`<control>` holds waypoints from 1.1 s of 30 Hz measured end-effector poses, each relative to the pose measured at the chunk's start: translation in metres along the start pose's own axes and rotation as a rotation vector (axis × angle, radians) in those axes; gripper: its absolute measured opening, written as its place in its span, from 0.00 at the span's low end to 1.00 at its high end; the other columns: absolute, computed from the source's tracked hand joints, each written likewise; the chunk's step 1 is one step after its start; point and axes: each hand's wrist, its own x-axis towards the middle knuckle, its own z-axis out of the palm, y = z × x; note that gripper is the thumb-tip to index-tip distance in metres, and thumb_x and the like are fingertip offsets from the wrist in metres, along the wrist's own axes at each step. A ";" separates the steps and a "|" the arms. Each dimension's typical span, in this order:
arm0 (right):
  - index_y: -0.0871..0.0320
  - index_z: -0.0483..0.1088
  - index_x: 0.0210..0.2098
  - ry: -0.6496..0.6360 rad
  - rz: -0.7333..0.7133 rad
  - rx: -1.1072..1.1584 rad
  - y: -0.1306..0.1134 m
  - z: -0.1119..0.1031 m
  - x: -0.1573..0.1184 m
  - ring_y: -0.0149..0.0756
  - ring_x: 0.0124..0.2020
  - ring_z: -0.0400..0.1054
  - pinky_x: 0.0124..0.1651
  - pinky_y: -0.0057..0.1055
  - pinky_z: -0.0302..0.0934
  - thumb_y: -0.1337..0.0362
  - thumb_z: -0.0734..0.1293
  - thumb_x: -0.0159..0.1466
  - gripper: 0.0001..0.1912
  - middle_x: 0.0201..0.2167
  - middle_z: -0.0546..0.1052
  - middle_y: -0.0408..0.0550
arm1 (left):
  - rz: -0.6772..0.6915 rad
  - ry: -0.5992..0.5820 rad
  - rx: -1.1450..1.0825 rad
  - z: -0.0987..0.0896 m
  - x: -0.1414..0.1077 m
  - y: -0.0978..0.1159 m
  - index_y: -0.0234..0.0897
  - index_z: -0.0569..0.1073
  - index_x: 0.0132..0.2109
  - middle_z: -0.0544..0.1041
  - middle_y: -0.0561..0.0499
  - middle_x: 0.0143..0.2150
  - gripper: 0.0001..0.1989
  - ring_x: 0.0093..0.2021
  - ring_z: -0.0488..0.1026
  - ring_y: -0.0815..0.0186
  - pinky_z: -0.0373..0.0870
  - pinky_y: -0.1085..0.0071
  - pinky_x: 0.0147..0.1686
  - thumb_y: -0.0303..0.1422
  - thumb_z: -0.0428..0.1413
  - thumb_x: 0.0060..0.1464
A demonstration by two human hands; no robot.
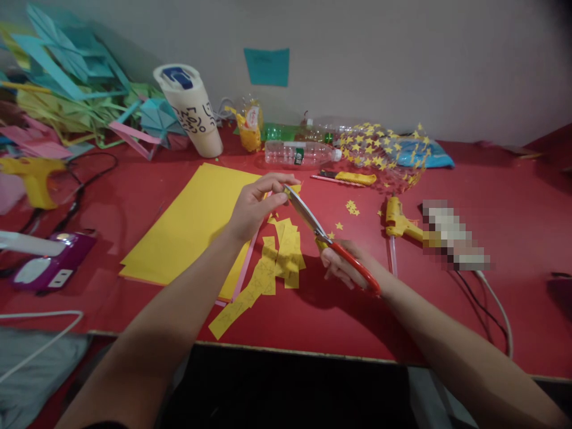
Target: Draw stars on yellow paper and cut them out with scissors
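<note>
My left hand point(261, 204) pinches a small piece of yellow paper point(295, 188) above the table. My right hand point(346, 265) is closed on red-handled scissors point(333, 244), whose blades point up and left and meet the paper piece at my left fingertips. Below the hands lie several yellow paper strips point(268, 271) with star outlines drawn on them. Under my left forearm is a stack of yellow sheets point(187, 220) with pink edges showing. Small cut yellow stars point(353, 207) lie right of the blades.
A yellow glue gun point(395, 217) lies at right, another point(38, 179) at left. Toward the wall stand a white tumbler point(192, 113), a clear bottle point(299, 155), a star-covered clear form point(379, 149) and folded paper shapes point(84, 65). A yellow cutter point(355, 178) lies before the bottle.
</note>
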 end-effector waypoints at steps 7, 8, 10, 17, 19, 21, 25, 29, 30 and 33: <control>0.53 0.59 0.22 -0.001 0.000 0.024 -0.001 0.002 -0.001 0.24 0.09 0.53 0.26 0.30 0.67 0.36 0.66 0.58 0.28 0.07 0.58 0.31 | 0.017 0.020 -0.027 0.002 0.000 -0.002 0.38 0.68 0.24 0.79 0.49 0.44 0.08 0.55 0.72 0.57 0.64 0.55 0.59 0.31 0.57 0.49; 0.53 0.59 0.22 0.000 0.005 0.028 -0.001 0.002 -0.001 0.23 0.09 0.53 0.27 0.31 0.68 0.36 0.66 0.57 0.28 0.07 0.57 0.30 | 0.013 0.027 -0.042 0.002 0.000 -0.003 0.38 0.68 0.24 0.79 0.49 0.41 0.08 0.54 0.73 0.58 0.65 0.56 0.58 0.32 0.58 0.48; 0.53 0.59 0.22 0.003 0.017 0.035 -0.002 0.003 -0.001 0.23 0.09 0.52 0.29 0.32 0.70 0.35 0.66 0.56 0.29 0.06 0.57 0.30 | -0.002 0.049 -0.068 0.004 0.000 -0.006 0.38 0.68 0.24 0.77 0.50 0.37 0.08 0.51 0.74 0.59 0.69 0.58 0.53 0.32 0.58 0.48; 0.52 0.59 0.21 0.011 0.035 0.038 -0.003 0.004 -0.001 0.24 0.08 0.52 0.30 0.34 0.70 0.35 0.65 0.57 0.28 0.06 0.56 0.30 | -0.067 0.074 -0.096 0.007 0.001 -0.005 0.37 0.68 0.23 0.69 0.53 0.29 0.08 0.32 0.69 0.69 0.72 0.68 0.36 0.33 0.59 0.45; 0.52 0.58 0.21 0.009 0.034 0.040 -0.002 0.004 0.000 0.24 0.08 0.52 0.29 0.34 0.70 0.36 0.66 0.57 0.28 0.06 0.56 0.30 | -0.079 0.077 -0.115 0.007 0.001 -0.003 0.37 0.68 0.23 0.69 0.53 0.29 0.09 0.32 0.69 0.69 0.73 0.69 0.36 0.33 0.59 0.44; 0.53 0.58 0.21 0.022 0.047 0.028 -0.002 0.004 0.000 0.24 0.09 0.53 0.29 0.33 0.70 0.37 0.66 0.57 0.27 0.06 0.56 0.30 | -0.087 0.081 -0.131 0.008 0.001 -0.003 0.36 0.68 0.23 0.69 0.53 0.29 0.08 0.31 0.69 0.70 0.73 0.70 0.35 0.33 0.60 0.44; 0.53 0.58 0.20 0.054 0.073 -0.001 -0.003 0.004 0.000 0.24 0.08 0.53 0.28 0.33 0.69 0.38 0.67 0.57 0.27 0.05 0.56 0.30 | -0.097 0.083 -0.165 0.007 0.001 -0.004 0.36 0.69 0.23 0.70 0.54 0.28 0.08 0.30 0.69 0.72 0.73 0.73 0.34 0.32 0.60 0.44; 0.53 0.58 0.21 0.137 0.042 0.047 -0.004 0.004 0.001 0.24 0.08 0.53 0.27 0.32 0.68 0.39 0.69 0.54 0.26 0.06 0.56 0.29 | -0.195 0.047 -0.141 0.007 0.000 -0.003 0.36 0.72 0.25 0.71 0.53 0.26 0.07 0.26 0.69 0.72 0.70 0.75 0.27 0.33 0.61 0.45; 0.53 0.59 0.21 0.178 0.025 0.063 -0.003 0.003 0.002 0.24 0.09 0.53 0.26 0.32 0.68 0.39 0.70 0.53 0.26 0.07 0.56 0.29 | -0.242 0.023 -0.115 0.008 -0.001 -0.002 0.36 0.72 0.26 0.72 0.53 0.26 0.08 0.25 0.67 0.73 0.68 0.75 0.24 0.35 0.61 0.46; 0.54 0.62 0.25 0.339 -0.040 0.098 -0.001 0.000 0.005 0.25 0.10 0.55 0.21 0.30 0.64 0.42 0.73 0.50 0.25 0.08 0.59 0.30 | -0.353 -0.080 -0.002 0.016 -0.005 0.003 0.36 0.75 0.27 0.73 0.52 0.28 0.09 0.22 0.64 0.74 0.63 0.75 0.20 0.37 0.61 0.48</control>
